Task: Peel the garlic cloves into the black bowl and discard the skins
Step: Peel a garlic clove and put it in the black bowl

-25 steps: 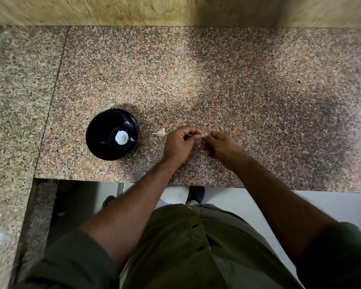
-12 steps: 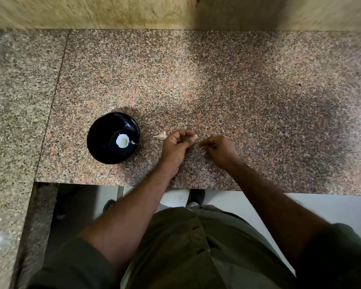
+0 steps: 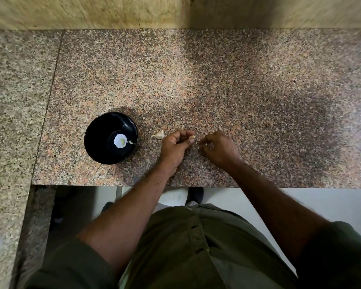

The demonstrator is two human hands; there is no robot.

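A: Garlic clove [image 3: 192, 137] is pinched at the fingertips of the left hand [image 3: 176, 145], just above the desk [image 3: 258, 90].

B: Run it left to right?

A: Black bowl [image 3: 111, 138] sits far left near the desk's front edge. It has a bright white spot in the bottom and a small pale piece [image 3: 131, 142] beside that, can't tell if it's a clove. Right of the bowl, apart from it, a loose garlic piece [image 3: 159, 134] lies on the desk, just beside the left hand.

B: Right hand?

A: Right hand [image 3: 218, 148] is near the left, a small gap between them. Fingers are curled, pinching a tiny pale scrap [image 3: 205, 144], looks like skin but too small to be sure.
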